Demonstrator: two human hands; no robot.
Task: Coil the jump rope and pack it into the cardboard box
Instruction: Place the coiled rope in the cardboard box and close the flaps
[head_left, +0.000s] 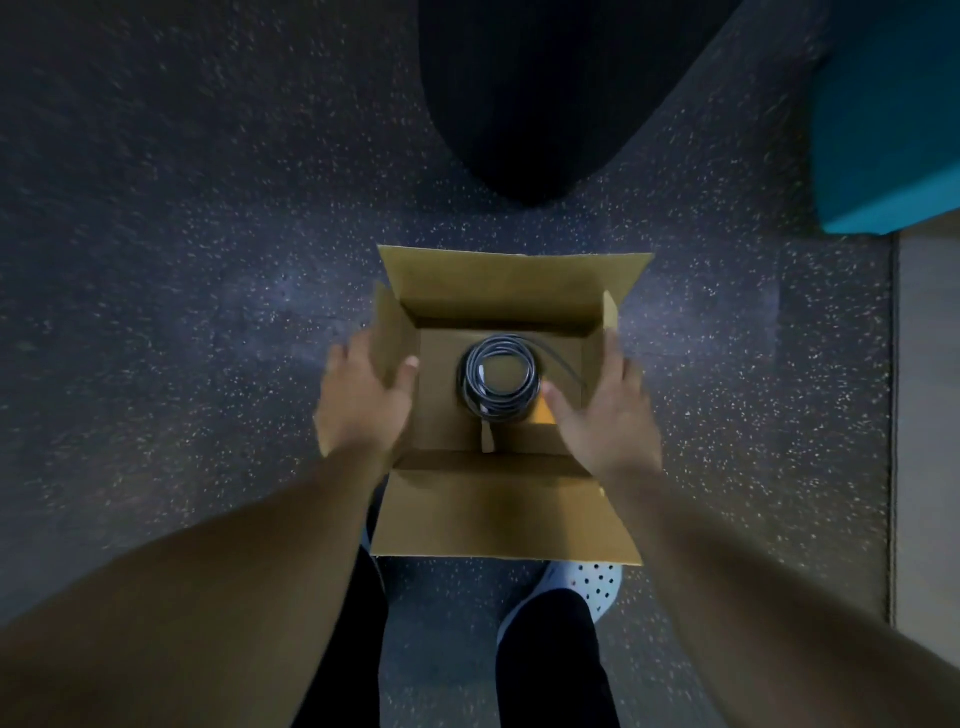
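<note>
Rope (500, 375), glossy grey cord wound in one round coil, lies on the bottom of my one brown cardboard box (511, 512), four flaps open, on the dark speckled floor (182, 270). I see my left hand (363, 400) gripping the left flap, my right hand (605, 415) spread flat against the right flap.
</note>
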